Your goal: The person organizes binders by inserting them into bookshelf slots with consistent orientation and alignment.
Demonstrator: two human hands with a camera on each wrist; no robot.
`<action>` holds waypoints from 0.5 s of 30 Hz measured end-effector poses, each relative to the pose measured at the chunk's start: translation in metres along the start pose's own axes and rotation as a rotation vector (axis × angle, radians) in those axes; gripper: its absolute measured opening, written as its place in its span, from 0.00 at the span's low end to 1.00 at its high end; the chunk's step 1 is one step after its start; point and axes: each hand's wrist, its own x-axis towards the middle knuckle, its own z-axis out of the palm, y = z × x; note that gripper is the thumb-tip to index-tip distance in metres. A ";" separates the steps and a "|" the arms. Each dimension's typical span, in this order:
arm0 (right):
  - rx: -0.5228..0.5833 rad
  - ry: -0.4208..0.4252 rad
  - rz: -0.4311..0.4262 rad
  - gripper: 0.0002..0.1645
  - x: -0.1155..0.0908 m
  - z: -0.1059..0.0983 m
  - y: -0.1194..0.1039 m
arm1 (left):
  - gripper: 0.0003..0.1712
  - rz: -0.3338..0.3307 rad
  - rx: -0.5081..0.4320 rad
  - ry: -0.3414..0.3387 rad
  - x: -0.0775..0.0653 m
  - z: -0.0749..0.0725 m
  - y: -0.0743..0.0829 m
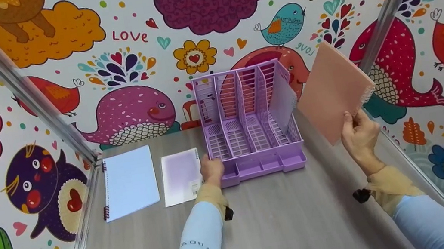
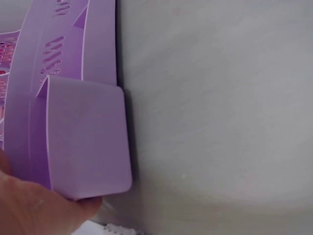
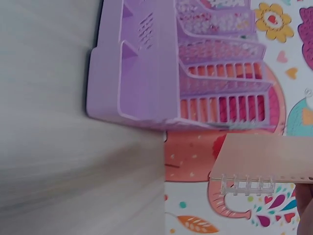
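A purple file organizer (image 1: pixel 257 158) with upright dividers and small front trays stands at the back of the table. My left hand (image 1: pixel 213 170) grips its front left corner; in the left wrist view the fingers (image 2: pixel 44 208) curl around the end of the front tray (image 2: pixel 90 139). My right hand (image 1: pixel 360 133) pinches a peach spiral notebook (image 1: pixel 330 87) by its lower edge and holds it raised and tilted, to the right of the organizer. Clear binding rings (image 3: pixel 247 186) show along the notebook's edge in the right wrist view.
On the left lie a light blue spiral notebook (image 1: pixel 130 183) and a smaller notebook with a pale purple cover (image 1: pixel 181 175). Cartoon-printed walls (image 1: pixel 133 111) with metal corner posts (image 1: pixel 26 89) enclose the grey table (image 1: pixel 288 223) at the back and sides.
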 end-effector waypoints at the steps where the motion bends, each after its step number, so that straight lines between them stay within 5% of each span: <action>1: 0.015 0.001 -0.017 0.17 0.000 0.000 -0.002 | 0.32 0.002 0.002 0.001 0.000 0.000 0.000; 7: 0.065 0.036 -0.176 0.11 -0.002 0.006 -0.011 | 0.28 0.000 -0.022 -0.005 0.001 -0.001 0.000; 15: 0.095 0.046 -0.189 0.05 -0.011 0.021 -0.022 | 0.27 -0.002 -0.036 -0.008 0.002 -0.001 0.000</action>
